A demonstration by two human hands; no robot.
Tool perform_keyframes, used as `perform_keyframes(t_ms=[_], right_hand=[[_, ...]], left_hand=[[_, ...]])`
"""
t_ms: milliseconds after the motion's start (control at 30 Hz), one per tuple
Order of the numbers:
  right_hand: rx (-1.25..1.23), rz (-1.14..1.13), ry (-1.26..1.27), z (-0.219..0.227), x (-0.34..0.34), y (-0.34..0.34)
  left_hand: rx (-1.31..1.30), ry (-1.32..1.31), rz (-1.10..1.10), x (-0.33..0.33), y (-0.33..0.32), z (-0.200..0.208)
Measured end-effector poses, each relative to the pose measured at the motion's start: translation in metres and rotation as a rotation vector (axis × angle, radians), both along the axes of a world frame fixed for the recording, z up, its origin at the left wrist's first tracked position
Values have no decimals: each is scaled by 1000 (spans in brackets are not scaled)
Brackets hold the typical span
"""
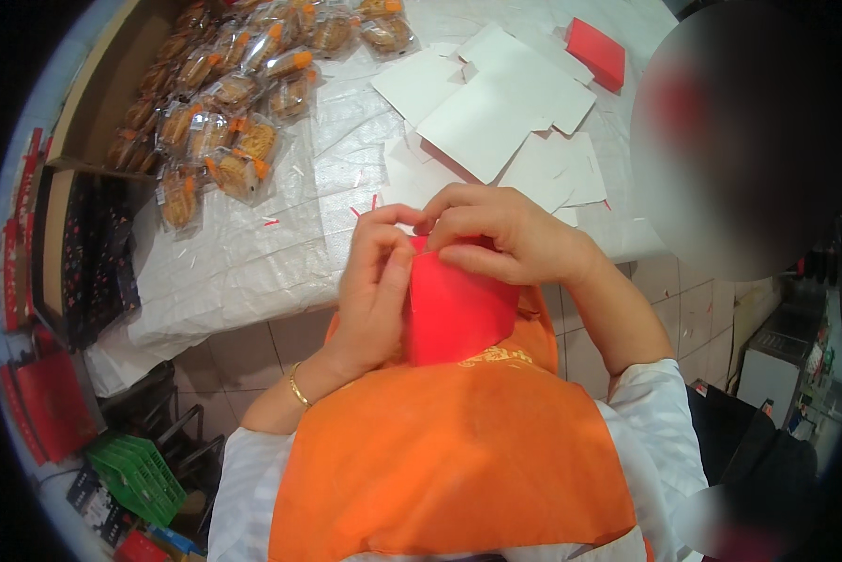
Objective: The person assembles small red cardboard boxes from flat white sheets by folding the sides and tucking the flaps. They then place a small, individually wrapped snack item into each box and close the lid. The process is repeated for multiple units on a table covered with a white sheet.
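Observation:
A red folded-card box [463, 314] is held close in front of my orange apron, at the near edge of the table. My left hand [376, 281] closes on its left side, thumb along the edge and fingers bent over the top corner. From the right, my right hand [496, 234] pinches the upper edge, with fingers curled and thumb lying against the red face. Both sets of fingertips meet at the top of the box; what they press there is partly hidden.
Flat white card sheets [496, 103] lie overlapped beyond my hands. A second red box [596, 54] sits at the far right. Several wrapped pastries [238, 89] fill the left of the white-covered table [280, 253], beside a cardboard box [97, 80]. A green crate [138, 478] stands lower left.

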State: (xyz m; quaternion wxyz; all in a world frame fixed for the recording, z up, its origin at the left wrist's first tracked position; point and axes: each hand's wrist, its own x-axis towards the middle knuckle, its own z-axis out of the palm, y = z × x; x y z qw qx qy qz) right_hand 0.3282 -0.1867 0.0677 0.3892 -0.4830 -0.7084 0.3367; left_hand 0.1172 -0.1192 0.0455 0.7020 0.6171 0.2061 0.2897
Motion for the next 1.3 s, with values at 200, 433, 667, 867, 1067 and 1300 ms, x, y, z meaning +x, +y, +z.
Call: perform_keyframes(t_ms=[200,433,667,867,1067,1300], right_hand=[[-95,-320,432,-23,18,-33],[-142,-634,941,-70,-45,-62],[-73,-691,681,-24,-61,-70],[8,-625,474,-17,-57,-71],[47,-618,466,-17,-47,-63],[396,-582,268,-34,-48,-69]], left_hand=[[248,53,-58,-1,-2,-5],[134,80,-40,9,-6,-3],[90,-8,-49,7,-8,3],[288,-182,-58,1,-4,-14],[354,-161,60,-3,-1,-17],[302,-305,-96,7,-1,0]])
